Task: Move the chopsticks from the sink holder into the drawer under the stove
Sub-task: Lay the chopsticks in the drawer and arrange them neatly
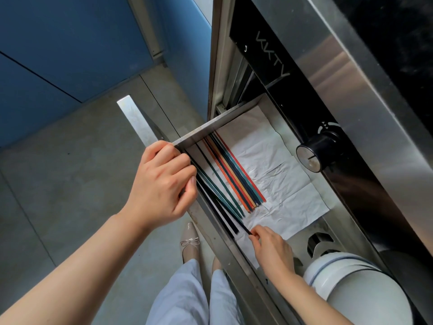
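While I look down past my arms, the stove (346, 95) fills the right side, its upper edge cut off, with one black knob (312, 153) on its front. Under it the one steel drawer (201, 130) stands pulled out, lined with creased white paper (281, 184). A white round container (356, 287) sits at the lower right, partly out of view. My left hand (161, 181) is curled closed over the drawer's front rim, fingers hidden behind the edge. My right hand (271, 249) pinches the near tip of one dark chopstick (225, 207) between fingertips. The chopsticks (236, 174) lie on the paper in a tight row, red, orange, tan, dark blue and green; they overlap, so I cannot count them exactly. One beige shoe (190, 242) shows fully below, on the floor.
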`<state>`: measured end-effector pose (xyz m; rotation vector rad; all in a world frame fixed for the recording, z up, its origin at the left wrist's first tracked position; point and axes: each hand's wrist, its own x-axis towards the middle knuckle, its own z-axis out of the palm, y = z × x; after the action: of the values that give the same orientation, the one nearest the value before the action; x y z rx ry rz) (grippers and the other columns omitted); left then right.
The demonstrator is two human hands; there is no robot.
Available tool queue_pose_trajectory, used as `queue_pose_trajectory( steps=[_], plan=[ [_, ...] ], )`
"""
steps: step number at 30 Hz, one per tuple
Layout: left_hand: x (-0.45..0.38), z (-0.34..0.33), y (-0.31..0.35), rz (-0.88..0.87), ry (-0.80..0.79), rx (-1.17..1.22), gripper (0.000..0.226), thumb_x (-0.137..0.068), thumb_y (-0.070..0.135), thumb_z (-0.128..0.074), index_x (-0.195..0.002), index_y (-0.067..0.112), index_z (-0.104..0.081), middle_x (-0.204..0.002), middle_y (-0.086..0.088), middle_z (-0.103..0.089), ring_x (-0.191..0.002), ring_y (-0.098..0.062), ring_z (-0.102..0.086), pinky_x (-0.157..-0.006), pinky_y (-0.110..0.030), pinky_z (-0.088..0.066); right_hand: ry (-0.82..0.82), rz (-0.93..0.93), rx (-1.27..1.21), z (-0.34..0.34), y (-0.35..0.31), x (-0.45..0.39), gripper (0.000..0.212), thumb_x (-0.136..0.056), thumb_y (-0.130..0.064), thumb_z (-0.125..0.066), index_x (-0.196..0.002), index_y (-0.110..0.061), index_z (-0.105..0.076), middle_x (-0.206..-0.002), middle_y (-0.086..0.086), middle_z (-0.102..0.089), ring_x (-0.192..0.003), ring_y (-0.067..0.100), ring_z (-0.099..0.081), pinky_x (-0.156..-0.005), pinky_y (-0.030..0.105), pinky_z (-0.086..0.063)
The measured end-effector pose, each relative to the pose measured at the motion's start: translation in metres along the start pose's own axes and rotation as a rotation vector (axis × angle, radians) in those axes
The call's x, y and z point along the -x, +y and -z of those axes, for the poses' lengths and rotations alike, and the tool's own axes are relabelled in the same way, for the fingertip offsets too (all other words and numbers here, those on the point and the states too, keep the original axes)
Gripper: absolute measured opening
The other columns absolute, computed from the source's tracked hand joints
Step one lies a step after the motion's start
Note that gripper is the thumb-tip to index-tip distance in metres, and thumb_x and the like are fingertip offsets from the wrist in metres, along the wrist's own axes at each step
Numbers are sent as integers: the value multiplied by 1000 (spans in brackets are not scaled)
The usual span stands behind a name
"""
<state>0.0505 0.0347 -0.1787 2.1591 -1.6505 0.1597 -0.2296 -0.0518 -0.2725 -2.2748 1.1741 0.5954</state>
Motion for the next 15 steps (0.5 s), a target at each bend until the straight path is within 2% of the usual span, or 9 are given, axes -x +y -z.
queue_pose_trajectory(
  steps=[8,15],
  plan=[
    [0,0,1,0,5,-2,46,-96,23,-27,-60,10,-52,-63,-3,-45,-65,-27,-44,-88,-40,-41,-59,10,31,-8,-6,-6,19,-94,-38,-52,-105,-26,-62,-100,-7,-68,-85,16,-64,-71,31,-51],
    [1,0,0,-4,6,-11,46,-97,23,-28,-60,10,-52,-63,-4,-46,-65,-28,-46,-89,-39,-39,-33,40,-18,-9,-4,-3,17,-93,-39,-54,-100,-27,-64,-95,-10,-67,-79,12,-63,-67,28,-52]
  ],
)
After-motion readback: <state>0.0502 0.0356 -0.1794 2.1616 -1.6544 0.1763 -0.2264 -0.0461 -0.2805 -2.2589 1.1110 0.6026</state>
